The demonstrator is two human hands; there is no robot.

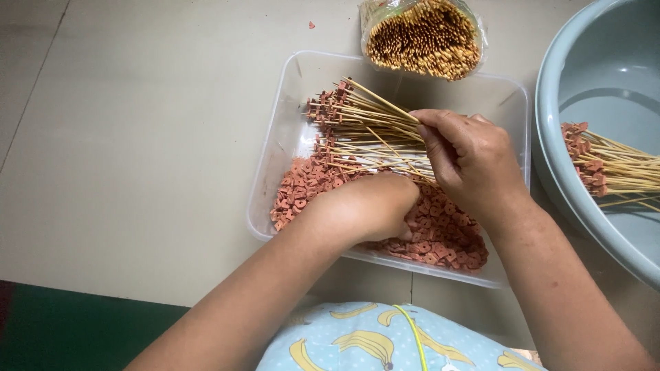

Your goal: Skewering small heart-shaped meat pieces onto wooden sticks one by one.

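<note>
Right hand [471, 161] clenches a fanned bundle of bamboo skewers [364, 130], fingers [433, 134] wrapped around the blunt ends; tips with reddish pieces point left over the clear plastic tub [275, 148]. Left hand [375, 206] sits knuckles-up in the pile of reddish meat slices [302, 189] inside the tub, fingers curled under and hidden, grip unclear. Bag of bare skewers [423, 38] behind the tub. Grey basin [584, 82] at right holds finished skewers [612, 168].
</note>
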